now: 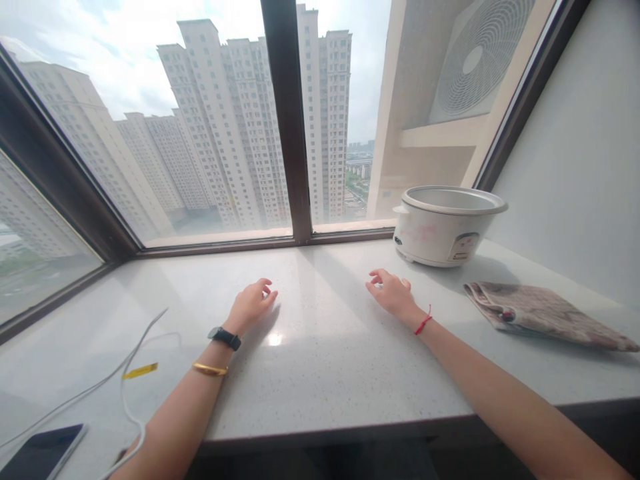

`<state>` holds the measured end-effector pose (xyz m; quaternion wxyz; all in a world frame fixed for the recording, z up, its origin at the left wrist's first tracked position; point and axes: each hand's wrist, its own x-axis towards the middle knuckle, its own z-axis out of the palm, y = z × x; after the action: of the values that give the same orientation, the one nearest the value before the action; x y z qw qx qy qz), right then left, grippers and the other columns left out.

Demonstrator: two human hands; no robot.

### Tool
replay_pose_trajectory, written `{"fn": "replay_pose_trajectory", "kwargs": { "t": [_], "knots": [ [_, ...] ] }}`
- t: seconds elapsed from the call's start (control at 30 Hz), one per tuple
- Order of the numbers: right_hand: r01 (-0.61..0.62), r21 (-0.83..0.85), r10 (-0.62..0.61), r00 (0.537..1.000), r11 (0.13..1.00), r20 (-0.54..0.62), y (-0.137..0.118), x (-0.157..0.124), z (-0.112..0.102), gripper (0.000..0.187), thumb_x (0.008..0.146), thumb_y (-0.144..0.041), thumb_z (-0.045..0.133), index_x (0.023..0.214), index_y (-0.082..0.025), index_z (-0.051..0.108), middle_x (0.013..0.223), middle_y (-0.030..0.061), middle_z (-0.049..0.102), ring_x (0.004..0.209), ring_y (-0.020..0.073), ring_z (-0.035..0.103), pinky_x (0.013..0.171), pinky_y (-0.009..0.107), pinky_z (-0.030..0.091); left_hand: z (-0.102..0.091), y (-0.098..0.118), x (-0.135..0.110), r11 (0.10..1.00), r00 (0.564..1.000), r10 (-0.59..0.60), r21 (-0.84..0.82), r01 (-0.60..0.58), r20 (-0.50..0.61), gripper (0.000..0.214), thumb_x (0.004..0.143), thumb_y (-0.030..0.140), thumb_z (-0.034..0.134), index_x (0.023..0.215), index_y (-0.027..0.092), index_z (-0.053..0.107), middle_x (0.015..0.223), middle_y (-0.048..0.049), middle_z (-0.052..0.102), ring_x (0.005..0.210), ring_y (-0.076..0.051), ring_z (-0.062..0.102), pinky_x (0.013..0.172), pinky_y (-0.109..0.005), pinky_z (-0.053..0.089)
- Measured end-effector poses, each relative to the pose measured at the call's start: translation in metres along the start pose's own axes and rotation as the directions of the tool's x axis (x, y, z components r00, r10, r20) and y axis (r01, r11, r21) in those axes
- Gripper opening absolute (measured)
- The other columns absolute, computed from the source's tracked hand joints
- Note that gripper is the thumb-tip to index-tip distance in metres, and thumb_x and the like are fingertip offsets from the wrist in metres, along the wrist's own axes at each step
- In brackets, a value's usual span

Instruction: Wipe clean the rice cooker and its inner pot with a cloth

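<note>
Over the white speckled countertop (320,373), my left hand (251,305) rests or hovers with fingers loosely curled and apart, holding nothing. A black watch and a gold bangle circle that wrist. My right hand (393,293) is likewise empty, its fingers slightly bent and spread; a red string bracelet is on the wrist. Nearest to it stands a white rice cooker (425,233), lidless, at the back right by the window. To the right of my forearm lies a folded brown patterned cloth (550,313).
A white cable (135,347) with a yellow tag (141,371) runs along the left side, partly across my left arm. A phone (45,453) lies at the lower left corner. Window frames (215,247) border the back, a wall (585,167) the right. The counter's front edge faces me.
</note>
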<state>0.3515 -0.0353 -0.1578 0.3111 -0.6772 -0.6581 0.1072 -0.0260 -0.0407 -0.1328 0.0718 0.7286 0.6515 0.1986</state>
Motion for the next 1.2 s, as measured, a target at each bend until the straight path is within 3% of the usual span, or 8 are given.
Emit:
{"fn": "replay_pose_trajectory", "kwargs": {
  "t": [0.13,0.23,0.37,0.7,0.87,1.0,1.07,1.2],
  "knots": [
    [-0.010,0.021,0.011,1.000,1.000,-0.017,-0.001,-0.001,0.000,0.039,0.088,-0.037,0.052,0.124,-0.022,0.048,0.099,0.0029,0.075,0.103,0.0243,0.066,0.114,0.060,0.012,0.000,0.000,0.000,1.000,1.000,-0.003,-0.008,0.003,0.006,0.053,0.093,0.042,0.050,0.140,0.016,0.050,0.111,-0.0092,0.073,0.097,-0.025,0.067,0.083,-0.037,0.048],
    [0.011,0.004,-0.011,0.999,1.000,-0.041,-0.003,-0.002,-0.002,0.033,0.089,-0.036,0.052,0.118,-0.022,0.047,0.097,0.0031,0.075,0.101,0.0241,0.067,0.114,0.060,0.011,0.000,0.001,0.000,1.000,1.000,-0.004,-0.009,0.004,0.003,0.063,0.093,0.042,0.051,0.148,0.015,0.041,0.112,-0.0097,0.073,0.099,-0.025,0.067,0.085,-0.037,0.048],
    [0.029,-0.089,-0.026,0.999,0.996,0.031,-0.005,-0.003,-0.006,0.018,0.089,-0.032,0.052,0.103,-0.022,0.050,0.098,0.0044,0.075,0.105,0.0261,0.065,0.112,0.063,0.009,0.000,0.001,0.000,1.000,1.000,-0.001,-0.007,0.002,0.005,0.063,0.093,0.043,0.050,0.148,0.015,0.042,0.112,-0.0100,0.073,0.099,-0.026,0.067,0.086,-0.038,0.048],
    [0.024,-0.130,-0.016,0.998,0.991,0.062,-0.004,-0.002,-0.007,0.017,0.091,-0.033,0.052,0.104,-0.022,0.053,0.101,0.0046,0.073,0.104,0.0254,0.065,0.111,0.065,0.011,0.004,-0.004,0.001,1.000,1.000,0.016,0.007,-0.016,-0.008,0.061,0.093,0.043,0.049,0.147,0.015,0.045,0.113,-0.0099,0.073,0.098,-0.025,0.067,0.085,-0.036,0.049],
    [0.052,-0.237,-0.066,0.996,0.970,-0.053,0.000,-0.003,-0.004,0.028,0.089,-0.039,0.056,0.110,-0.022,0.053,0.118,0.0113,0.067,0.115,0.0308,0.056,0.109,0.060,0.021,0.004,-0.004,0.002,0.999,1.000,0.029,0.022,-0.029,-0.012,0.052,0.093,0.043,0.049,0.137,0.016,0.057,0.112,-0.0101,0.073,0.098,-0.025,0.066,0.086,-0.037,0.048],
    [0.073,-0.231,-0.096,0.991,0.970,-0.090,0.003,-0.003,0.000,0.026,0.088,-0.041,0.056,0.108,-0.023,0.054,0.116,0.0106,0.065,0.113,0.0300,0.053,0.106,0.056,0.025,0.002,-0.003,0.001,0.999,0.999,0.028,0.028,-0.027,-0.019,0.055,0.094,0.043,0.049,0.143,0.018,0.053,0.110,-0.0088,0.073,0.093,-0.024,0.067,0.082,-0.036,0.050],
    [0.066,-0.216,-0.087,0.992,0.974,-0.089,0.004,-0.003,0.002,0.028,0.088,-0.040,0.056,0.109,-0.023,0.055,0.114,0.0102,0.065,0.112,0.0298,0.053,0.106,0.055,0.026,0.002,-0.002,0.001,0.999,0.999,0.029,0.037,-0.028,-0.020,0.048,0.093,0.042,0.049,0.135,0.020,0.061,0.109,-0.0087,0.073,0.095,-0.024,0.067,0.084,-0.036,0.050],
    [0.050,-0.199,-0.066,0.995,0.979,-0.075,0.005,-0.003,0.005,0.035,0.087,-0.040,0.055,0.117,-0.023,0.054,0.113,0.0102,0.066,0.112,0.0302,0.054,0.106,0.055,0.026,0.003,-0.001,0.001,0.997,0.999,0.043,0.068,-0.043,-0.006,0.033,0.092,0.040,0.050,0.098,0.022,0.077,0.112,-0.0102,0.071,0.107,-0.027,0.064,0.095,-0.039,0.048]
  ]
}}
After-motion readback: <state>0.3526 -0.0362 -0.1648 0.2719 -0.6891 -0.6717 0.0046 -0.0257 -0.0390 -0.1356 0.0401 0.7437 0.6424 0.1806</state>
